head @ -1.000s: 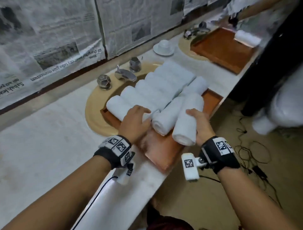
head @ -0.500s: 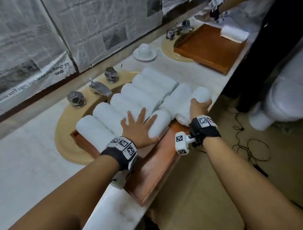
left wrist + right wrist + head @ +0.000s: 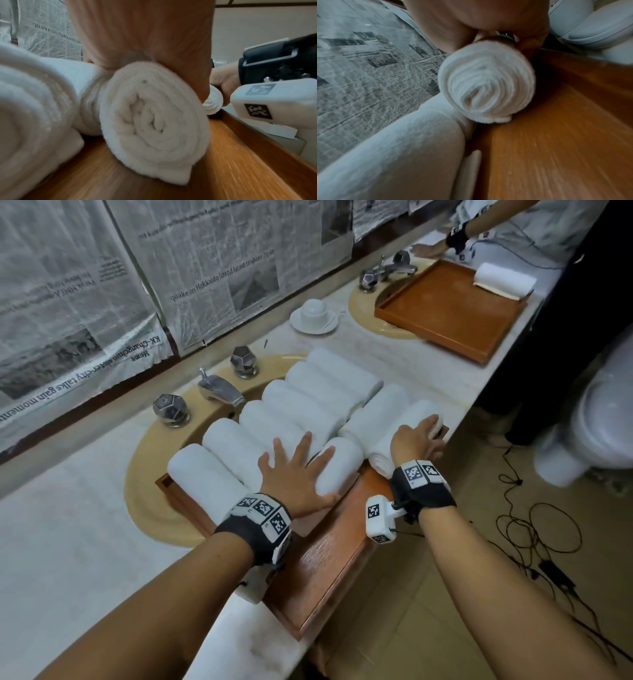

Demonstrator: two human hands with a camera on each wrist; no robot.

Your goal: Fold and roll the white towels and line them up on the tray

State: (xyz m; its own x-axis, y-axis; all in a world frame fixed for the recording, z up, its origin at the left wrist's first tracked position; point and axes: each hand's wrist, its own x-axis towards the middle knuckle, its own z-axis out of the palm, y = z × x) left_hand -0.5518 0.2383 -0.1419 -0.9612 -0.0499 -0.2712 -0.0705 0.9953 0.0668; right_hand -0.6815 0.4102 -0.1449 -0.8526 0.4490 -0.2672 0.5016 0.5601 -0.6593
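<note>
Lining-up step: last rolled towel (image 3: 404,429) is gripped by right hand (image 3: 416,441) on tray (image 3: 329,556), left hand (image 3: 296,470) laid flat, fingers spread, on row of towels (image 3: 274,419); nudging flush judged next.

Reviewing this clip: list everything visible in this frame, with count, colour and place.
rolled towels: about nine, white, lined up on the near tray
end roll: one, white, right end of the front row
near tray: one, brown wood, over the near basin
far tray: one, brown wood, over the far basin
far towel: one, white, on the far tray
cup on saucer: one, white, counter between the basins
taps: two sets, chrome, behind the basins
newspaper: several sheets, grey, wall
toilet: one, white, right
cables: black, floor
left hand: flat, fingers spread on the rolls
right hand: grips the end roll
</note>
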